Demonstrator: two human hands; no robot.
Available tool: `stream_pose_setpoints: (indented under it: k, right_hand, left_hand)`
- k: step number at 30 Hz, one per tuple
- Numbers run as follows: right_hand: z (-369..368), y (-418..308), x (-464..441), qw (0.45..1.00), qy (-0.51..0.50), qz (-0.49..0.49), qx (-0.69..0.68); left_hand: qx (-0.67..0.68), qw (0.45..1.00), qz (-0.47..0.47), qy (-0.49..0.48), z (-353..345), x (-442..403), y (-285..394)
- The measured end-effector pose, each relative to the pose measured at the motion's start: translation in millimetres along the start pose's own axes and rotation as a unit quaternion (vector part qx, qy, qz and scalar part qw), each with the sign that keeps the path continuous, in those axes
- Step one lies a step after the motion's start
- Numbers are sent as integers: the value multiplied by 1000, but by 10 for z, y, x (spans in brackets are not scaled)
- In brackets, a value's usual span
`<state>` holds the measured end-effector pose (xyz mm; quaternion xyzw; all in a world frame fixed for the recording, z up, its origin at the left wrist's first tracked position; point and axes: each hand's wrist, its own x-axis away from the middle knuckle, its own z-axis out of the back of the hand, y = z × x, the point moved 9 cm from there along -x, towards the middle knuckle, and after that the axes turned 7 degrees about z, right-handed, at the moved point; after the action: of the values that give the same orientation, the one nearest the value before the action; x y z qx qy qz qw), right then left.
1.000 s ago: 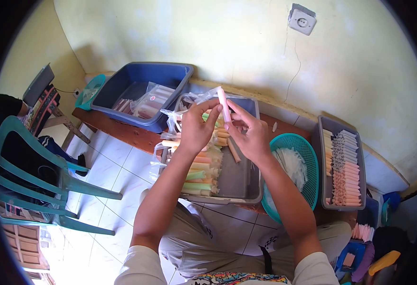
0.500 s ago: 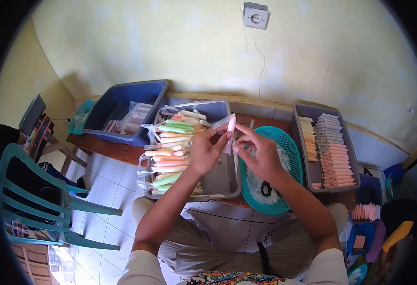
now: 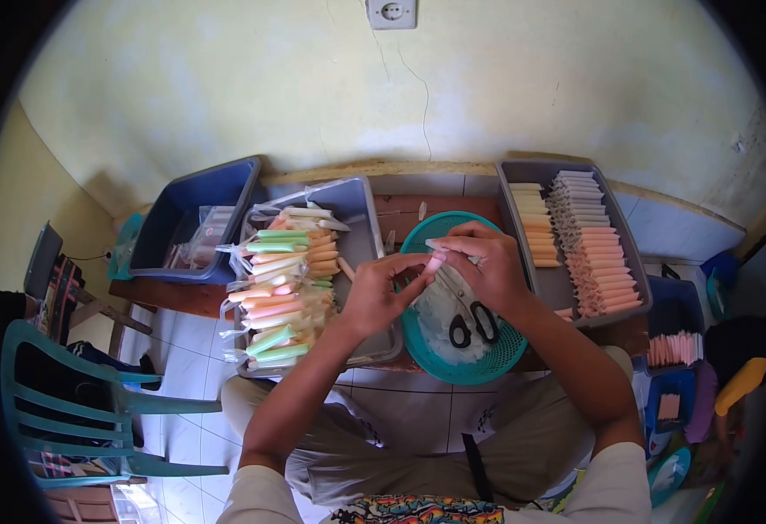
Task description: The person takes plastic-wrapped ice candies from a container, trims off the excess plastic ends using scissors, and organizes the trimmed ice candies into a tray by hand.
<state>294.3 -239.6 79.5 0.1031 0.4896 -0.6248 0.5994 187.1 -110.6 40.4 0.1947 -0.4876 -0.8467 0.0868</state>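
Observation:
A pink tube in clear plastic (image 3: 436,260) is held between both hands, above a teal basket (image 3: 507,356). My left hand (image 3: 386,293) pinches its lower part between thumb and fingers. The fingers of my right hand (image 3: 480,262) are closed on the plastic end of the same tube. Black-handled scissors (image 3: 474,325) lie in the basket on clear plastic wrappers (image 3: 439,319). Left of the basket, a grey tray (image 3: 363,210) holds bundles of green, orange and cream tubes (image 3: 275,306). Rows of wrapped tubes (image 3: 599,253) fill part of another grey tray (image 3: 636,271) at the right.
A dark blue bin (image 3: 160,218) with packed tubes stands at the far left of the low bench (image 3: 191,299). Near it is a green plastic chair (image 3: 73,393). Blue containers (image 3: 675,306) and a person's arm (image 3: 725,437) are at the lower right.
The view has swung to the right. Both hands have come down with the pink tube, from upright near the tray to over the basket. The scissors now show fully in the basket.

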Motion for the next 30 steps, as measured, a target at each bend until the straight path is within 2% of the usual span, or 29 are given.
stream_pose_setpoints:
  k: [8, 14, 16, 17, 19, 30]
  right_hand:
    - [40, 223, 116, 1000, 0, -29, -7]
    - [69, 439, 206, 989, -4, -123, -82]
    - [27, 558, 270, 976, -22, -189, -105]
    - [28, 555, 270, 976, -23, -189, -105]
    - [-10, 622, 328, 956, -32, -248, -151]
    - [7, 881, 446, 924, 10, -300, -236]
  left_hand:
    - [-33, 999, 12, -12, -85, -56, -69]
    - [-48, 999, -16, -5, -32, -48, -94]
    - [-56, 998, -9, -7, -15, -46, -82]
    - [-63, 998, -29, -2, -6, -39, -44]
    - [-69, 996, -48, 4, 6, -27, -29]
    - [-105, 990, -97, 16, 53, 37, -39]
